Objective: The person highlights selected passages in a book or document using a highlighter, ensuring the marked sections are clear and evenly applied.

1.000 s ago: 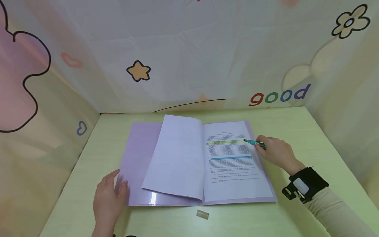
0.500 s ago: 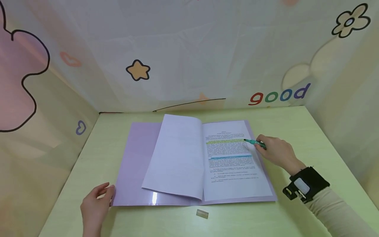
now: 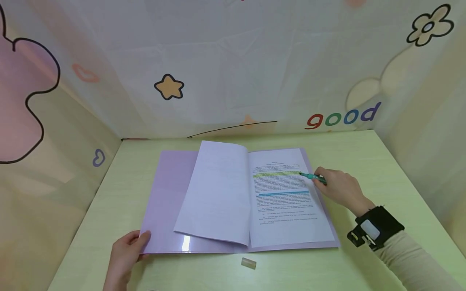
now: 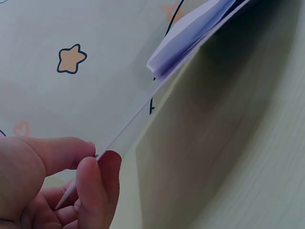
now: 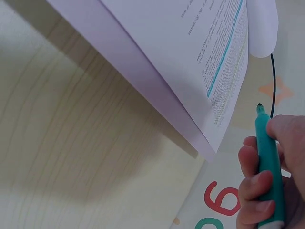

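A purple folder (image 3: 171,194) lies open on the table, its left cover tilted up off the surface in the left wrist view. My left hand (image 3: 125,256) pinches that cover's lower left corner between thumb and fingers. In my right hand (image 3: 340,186) is an uncapped teal highlighter (image 5: 269,167), its dark tip pointing left over the printed page (image 3: 291,230). Whether the tip touches the paper I cannot tell. Yellow-green and blue highlighted lines cross that page. A turned blank sheet (image 3: 218,194) lies over the left cover with its edge raised.
A small greyish-brown block-like piece (image 3: 249,263) lies on the pale wood-grain table (image 3: 204,275) in front of the folder. Patterned cloth (image 3: 233,72) closes in the back and both sides. A black camera strap (image 3: 378,226) sits on my right wrist.
My left hand has moved from lying over the folder's left edge to gripping its lower left corner, after shifting left and then back right. The right hand and highlighter have stayed put.
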`<action>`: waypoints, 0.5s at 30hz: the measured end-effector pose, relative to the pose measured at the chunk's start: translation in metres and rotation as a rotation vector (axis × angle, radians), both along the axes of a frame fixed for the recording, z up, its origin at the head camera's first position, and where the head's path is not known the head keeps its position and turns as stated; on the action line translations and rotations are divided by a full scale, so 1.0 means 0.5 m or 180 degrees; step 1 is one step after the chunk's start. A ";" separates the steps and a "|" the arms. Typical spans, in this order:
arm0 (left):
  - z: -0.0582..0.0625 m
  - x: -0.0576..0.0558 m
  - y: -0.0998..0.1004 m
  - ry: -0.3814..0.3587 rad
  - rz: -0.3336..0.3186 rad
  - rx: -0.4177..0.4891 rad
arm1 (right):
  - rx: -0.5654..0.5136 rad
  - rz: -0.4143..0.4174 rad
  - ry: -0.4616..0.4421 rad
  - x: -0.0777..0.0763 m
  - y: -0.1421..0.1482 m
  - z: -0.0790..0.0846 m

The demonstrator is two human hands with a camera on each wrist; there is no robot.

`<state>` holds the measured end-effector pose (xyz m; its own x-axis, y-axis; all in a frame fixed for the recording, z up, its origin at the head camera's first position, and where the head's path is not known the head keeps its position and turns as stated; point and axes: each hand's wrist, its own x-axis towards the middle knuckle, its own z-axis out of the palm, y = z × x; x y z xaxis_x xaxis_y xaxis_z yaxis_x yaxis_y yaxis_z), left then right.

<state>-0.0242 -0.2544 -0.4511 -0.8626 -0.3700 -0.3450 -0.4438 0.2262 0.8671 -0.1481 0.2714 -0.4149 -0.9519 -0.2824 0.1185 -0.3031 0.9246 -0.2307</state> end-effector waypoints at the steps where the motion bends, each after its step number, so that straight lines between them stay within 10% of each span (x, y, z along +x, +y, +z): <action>1: 0.001 -0.001 0.003 0.0036 0.0008 0.0019 | 0.0011 0.0005 0.0004 0.000 0.000 0.000; 15: -0.036 -0.024 -0.020 0.0744 0.0279 -0.0466 | 0.0007 0.0034 -0.0026 -0.001 -0.002 0.002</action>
<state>-0.0361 -0.2643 -0.4691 -0.8750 -0.4778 -0.0781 -0.2593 0.3263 0.9090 -0.1487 0.2701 -0.4139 -0.9498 -0.2928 0.1100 -0.3110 0.9219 -0.2311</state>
